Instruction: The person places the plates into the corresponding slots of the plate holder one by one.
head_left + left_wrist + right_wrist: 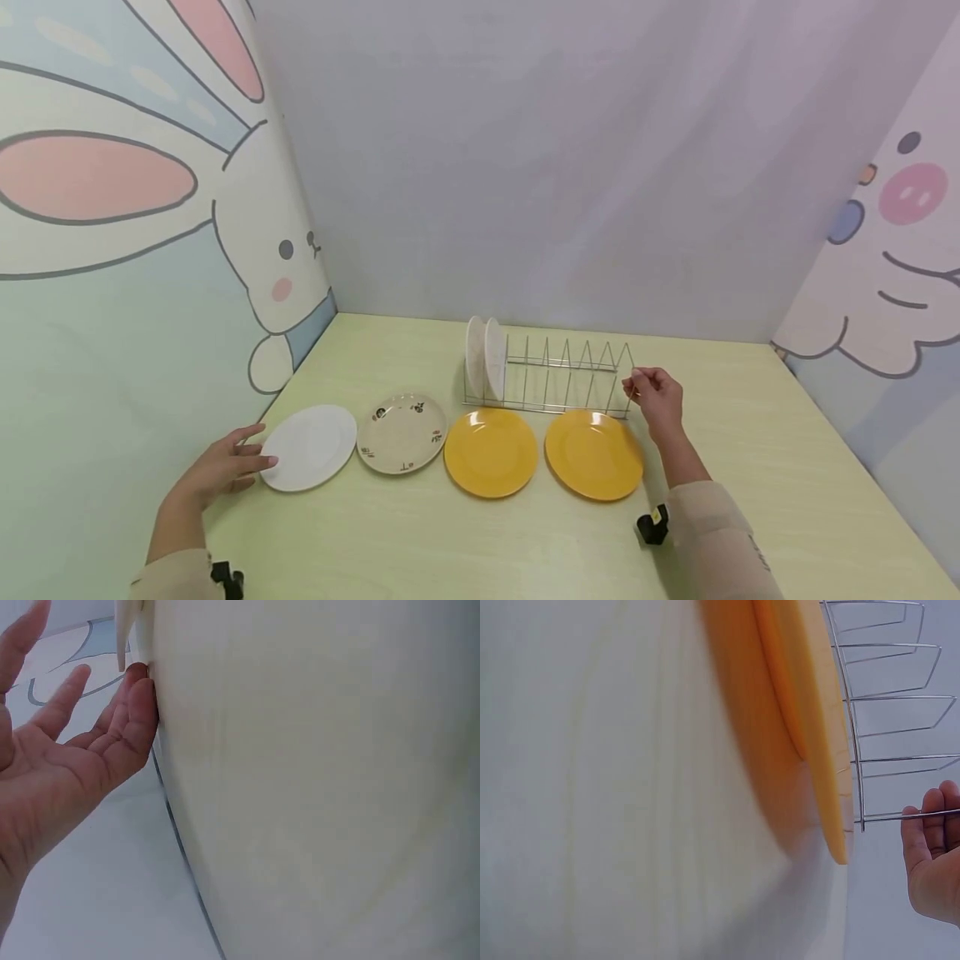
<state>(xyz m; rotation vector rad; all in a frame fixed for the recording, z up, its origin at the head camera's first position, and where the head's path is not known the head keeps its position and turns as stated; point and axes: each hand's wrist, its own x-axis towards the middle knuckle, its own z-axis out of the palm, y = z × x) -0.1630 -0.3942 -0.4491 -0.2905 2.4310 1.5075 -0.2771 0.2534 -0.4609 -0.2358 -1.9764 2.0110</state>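
1. My left hand point(221, 467): fingers parted, nothing held; round white plate point(311, 447) right at its fingertips.
2. My right hand point(657, 402): fingers curled, pinching right end of silver wire rack point(561, 364).

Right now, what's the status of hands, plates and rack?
Left hand at flat white plate, fingers spread. Right hand pinching right end of rack. Two white plates upright in it. Possibly in the way: two yellow plates flat, close in front.
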